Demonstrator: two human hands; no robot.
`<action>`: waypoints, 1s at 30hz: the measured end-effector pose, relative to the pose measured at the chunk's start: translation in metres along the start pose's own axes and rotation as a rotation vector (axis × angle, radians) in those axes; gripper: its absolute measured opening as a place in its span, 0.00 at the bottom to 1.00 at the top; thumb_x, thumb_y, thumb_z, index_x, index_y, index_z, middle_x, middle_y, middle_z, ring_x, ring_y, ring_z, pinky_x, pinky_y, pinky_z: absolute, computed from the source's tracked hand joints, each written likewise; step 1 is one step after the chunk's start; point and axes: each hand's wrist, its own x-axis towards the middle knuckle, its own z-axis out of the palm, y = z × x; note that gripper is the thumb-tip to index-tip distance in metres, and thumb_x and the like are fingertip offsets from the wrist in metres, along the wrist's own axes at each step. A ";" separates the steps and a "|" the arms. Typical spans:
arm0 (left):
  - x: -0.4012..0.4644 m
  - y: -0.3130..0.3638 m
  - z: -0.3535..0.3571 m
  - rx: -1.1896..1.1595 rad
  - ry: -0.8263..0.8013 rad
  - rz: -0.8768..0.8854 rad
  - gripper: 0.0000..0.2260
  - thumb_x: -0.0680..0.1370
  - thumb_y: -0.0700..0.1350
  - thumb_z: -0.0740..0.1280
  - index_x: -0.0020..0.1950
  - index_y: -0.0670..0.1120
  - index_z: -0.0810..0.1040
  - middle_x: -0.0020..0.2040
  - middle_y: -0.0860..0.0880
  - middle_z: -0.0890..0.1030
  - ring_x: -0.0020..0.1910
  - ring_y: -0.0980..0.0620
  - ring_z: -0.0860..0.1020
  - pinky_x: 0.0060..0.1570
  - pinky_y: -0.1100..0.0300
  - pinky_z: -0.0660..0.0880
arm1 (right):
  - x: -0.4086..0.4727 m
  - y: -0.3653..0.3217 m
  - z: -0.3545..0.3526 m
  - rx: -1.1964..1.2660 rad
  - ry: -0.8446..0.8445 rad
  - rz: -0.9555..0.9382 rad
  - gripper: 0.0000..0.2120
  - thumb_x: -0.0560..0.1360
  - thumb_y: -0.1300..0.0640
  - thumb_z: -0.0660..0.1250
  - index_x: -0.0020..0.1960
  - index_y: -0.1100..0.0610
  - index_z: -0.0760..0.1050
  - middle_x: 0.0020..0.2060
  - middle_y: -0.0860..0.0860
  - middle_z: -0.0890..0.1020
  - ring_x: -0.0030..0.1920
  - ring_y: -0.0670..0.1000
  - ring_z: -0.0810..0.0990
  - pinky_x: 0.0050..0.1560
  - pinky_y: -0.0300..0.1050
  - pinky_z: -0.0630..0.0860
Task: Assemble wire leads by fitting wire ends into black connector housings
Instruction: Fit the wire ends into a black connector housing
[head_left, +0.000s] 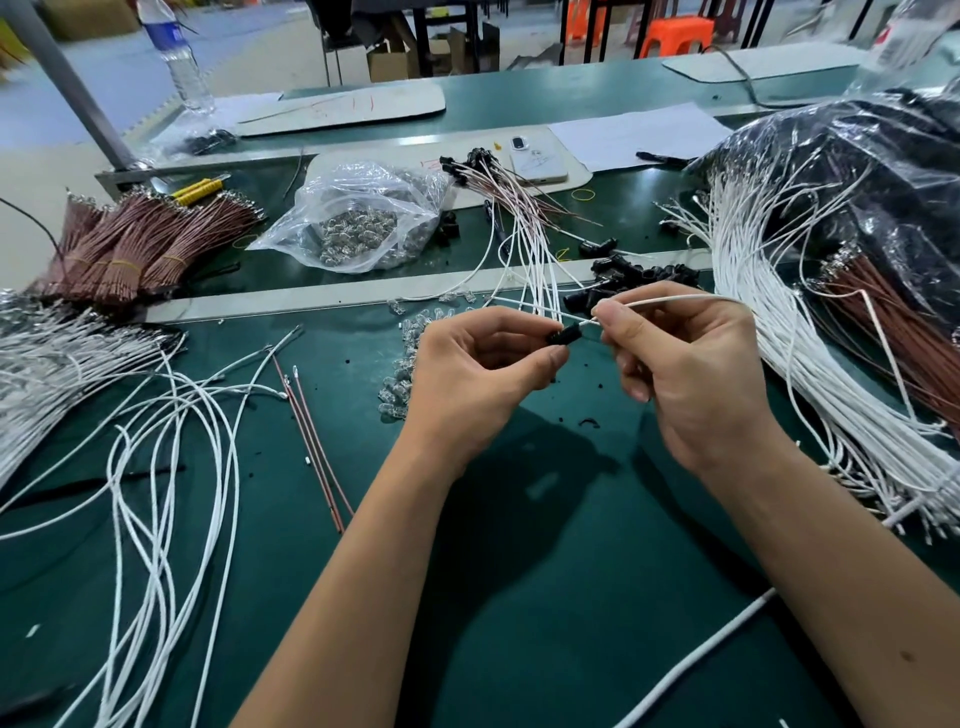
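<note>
The left hand (483, 358) pinches a black connector housing (563, 334), and the right hand (685, 364) pinches a white wire (670, 300) at its mouth. The insertion step is in hand; the end seems only partly in. Next, I think, comes a straight push.

factory assembly bench | wire bundles (810, 332) | green worktable (519, 545) | stools (675, 36)

Head view looks down, close over the bench (519, 597).

A green-topped table (519, 597) runs across a workshop with a pale grey floor (249, 31), a slanting grey post (67, 88) at its left edge, and beyond it cardboard boxes (395, 57), dark table legs and orange plastic stools (675, 34).
</note>
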 end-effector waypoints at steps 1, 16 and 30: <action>0.000 0.000 0.000 -0.001 -0.002 0.001 0.07 0.73 0.32 0.77 0.49 0.37 0.85 0.40 0.40 0.86 0.36 0.51 0.83 0.40 0.60 0.79 | 0.000 0.000 0.001 -0.007 0.000 -0.001 0.08 0.76 0.66 0.75 0.39 0.57 0.84 0.31 0.62 0.76 0.26 0.51 0.70 0.23 0.37 0.65; -0.001 0.001 -0.001 0.004 -0.041 -0.002 0.07 0.73 0.32 0.77 0.49 0.39 0.86 0.41 0.40 0.86 0.37 0.52 0.82 0.41 0.60 0.79 | -0.001 0.004 0.001 0.010 -0.070 0.039 0.12 0.83 0.60 0.67 0.45 0.63 0.84 0.33 0.57 0.80 0.28 0.49 0.74 0.23 0.37 0.66; 0.000 -0.001 0.000 0.005 -0.045 -0.003 0.06 0.73 0.34 0.77 0.49 0.40 0.86 0.40 0.44 0.87 0.38 0.53 0.82 0.41 0.62 0.78 | -0.002 0.003 0.005 0.141 0.009 0.066 0.07 0.71 0.58 0.75 0.38 0.59 0.79 0.30 0.55 0.78 0.26 0.48 0.70 0.23 0.37 0.64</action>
